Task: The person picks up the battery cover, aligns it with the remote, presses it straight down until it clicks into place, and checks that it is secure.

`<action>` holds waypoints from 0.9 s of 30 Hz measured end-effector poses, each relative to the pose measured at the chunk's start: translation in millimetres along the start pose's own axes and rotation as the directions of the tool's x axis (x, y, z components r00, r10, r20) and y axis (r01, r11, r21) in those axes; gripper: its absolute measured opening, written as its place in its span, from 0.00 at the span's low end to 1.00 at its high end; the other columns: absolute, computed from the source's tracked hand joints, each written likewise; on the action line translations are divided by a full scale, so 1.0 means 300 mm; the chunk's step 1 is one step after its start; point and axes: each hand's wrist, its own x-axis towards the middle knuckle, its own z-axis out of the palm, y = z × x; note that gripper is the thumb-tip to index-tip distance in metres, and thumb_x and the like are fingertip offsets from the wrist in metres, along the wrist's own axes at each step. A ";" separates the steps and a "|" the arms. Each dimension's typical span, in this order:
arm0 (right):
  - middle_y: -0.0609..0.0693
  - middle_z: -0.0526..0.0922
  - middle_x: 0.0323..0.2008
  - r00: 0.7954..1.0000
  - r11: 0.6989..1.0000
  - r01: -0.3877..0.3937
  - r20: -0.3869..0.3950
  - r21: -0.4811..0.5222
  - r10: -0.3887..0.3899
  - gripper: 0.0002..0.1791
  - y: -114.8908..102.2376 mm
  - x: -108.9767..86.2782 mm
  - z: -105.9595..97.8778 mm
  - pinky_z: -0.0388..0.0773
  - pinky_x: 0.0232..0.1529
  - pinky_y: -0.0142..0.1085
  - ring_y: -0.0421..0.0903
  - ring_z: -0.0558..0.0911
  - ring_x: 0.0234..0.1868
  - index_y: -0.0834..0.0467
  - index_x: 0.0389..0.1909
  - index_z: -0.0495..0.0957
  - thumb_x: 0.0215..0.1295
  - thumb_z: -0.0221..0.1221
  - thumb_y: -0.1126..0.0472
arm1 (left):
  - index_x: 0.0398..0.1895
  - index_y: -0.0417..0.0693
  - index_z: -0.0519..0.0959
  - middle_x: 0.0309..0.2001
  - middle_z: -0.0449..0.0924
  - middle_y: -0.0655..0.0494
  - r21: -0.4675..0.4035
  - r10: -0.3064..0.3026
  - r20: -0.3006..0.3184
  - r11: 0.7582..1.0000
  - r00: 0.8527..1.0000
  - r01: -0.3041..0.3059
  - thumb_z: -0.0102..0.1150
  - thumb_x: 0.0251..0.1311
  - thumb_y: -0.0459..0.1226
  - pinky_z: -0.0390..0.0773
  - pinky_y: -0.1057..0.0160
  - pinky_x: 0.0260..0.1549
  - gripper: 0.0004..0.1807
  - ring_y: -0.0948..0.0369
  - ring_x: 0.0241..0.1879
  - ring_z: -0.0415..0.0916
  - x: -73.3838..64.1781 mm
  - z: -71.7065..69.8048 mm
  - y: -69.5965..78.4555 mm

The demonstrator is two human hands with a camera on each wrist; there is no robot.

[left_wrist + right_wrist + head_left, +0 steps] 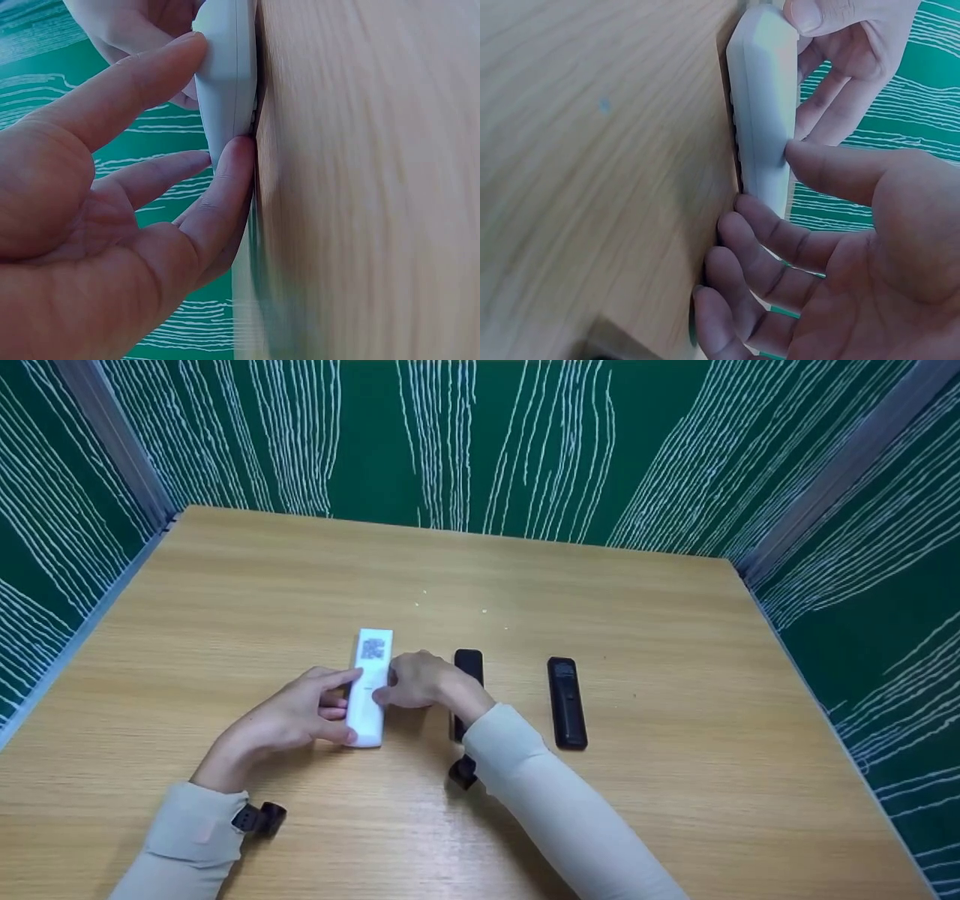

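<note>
A white remote control (366,718) lies on the table with its button side down and a printed code patch on its upward back. My left hand (300,712) grips it along the left side, one finger on the back and the thumb at the near end. From the right, my right hand (421,681) holds it too, thumb on the back edge and fingers low at its side. In the right wrist view, small buttons show under the white remote control (765,112), close to the tabletop. What lies beneath it is hidden.
Right of the white one is a black remote control (469,661), partly covered by my right wrist. Another black remote control (568,703) lies farther right. Green walls with white wavy lines enclose the wooden table (660,630). Tiny pale specks dot the tabletop.
</note>
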 end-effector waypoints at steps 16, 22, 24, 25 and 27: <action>0.48 0.80 0.37 0.996 0.999 -0.010 -0.086 -0.034 0.007 0.20 -0.008 -0.009 0.012 0.75 0.38 0.35 0.45 0.78 0.38 0.56 0.49 0.81 0.73 0.64 0.43 | 0.83 0.36 0.56 0.72 0.58 0.34 -0.016 0.019 0.008 1.000 1.000 -0.019 0.74 0.57 0.23 0.75 0.54 0.70 0.52 0.39 0.71 0.68 0.002 0.002 0.000; 0.48 0.80 0.37 0.994 0.998 -0.002 -0.107 -0.057 -0.004 0.20 -0.003 -0.010 0.015 0.75 0.39 0.37 0.46 0.78 0.39 0.56 0.47 0.81 0.73 0.64 0.43 | 0.83 0.33 0.55 0.72 0.57 0.32 -0.023 0.049 0.018 0.999 0.999 -0.048 0.74 0.56 0.23 0.75 0.53 0.70 0.52 0.38 0.71 0.68 -0.002 0.004 0.002; 0.48 0.80 0.36 0.994 0.998 0.004 -0.110 -0.058 -0.010 0.20 -0.002 -0.011 0.017 0.74 0.38 0.37 0.46 0.77 0.39 0.56 0.47 0.81 0.73 0.64 0.43 | 0.83 0.33 0.55 0.73 0.57 0.32 -0.017 0.044 0.017 0.999 0.999 -0.043 0.74 0.57 0.23 0.75 0.52 0.70 0.53 0.38 0.71 0.68 -0.003 0.005 0.003; 0.48 0.80 0.36 0.994 0.998 0.006 -0.111 -0.054 -0.012 0.20 -0.001 -0.012 0.018 0.74 0.38 0.36 0.46 0.77 0.39 0.56 0.47 0.81 0.73 0.64 0.43 | 0.83 0.34 0.55 0.73 0.57 0.32 -0.013 0.042 0.016 0.999 0.999 -0.042 0.74 0.57 0.24 0.75 0.52 0.70 0.53 0.38 0.71 0.68 -0.003 0.005 0.004; 0.48 0.80 0.35 0.993 0.999 0.010 -0.113 -0.044 -0.015 0.19 -0.001 -0.015 0.019 0.73 0.37 0.35 0.45 0.77 0.38 0.56 0.46 0.81 0.73 0.64 0.43 | 0.83 0.34 0.55 0.73 0.57 0.32 -0.007 0.035 0.013 0.999 0.999 -0.035 0.74 0.57 0.24 0.75 0.52 0.71 0.52 0.38 0.71 0.68 -0.004 0.005 0.005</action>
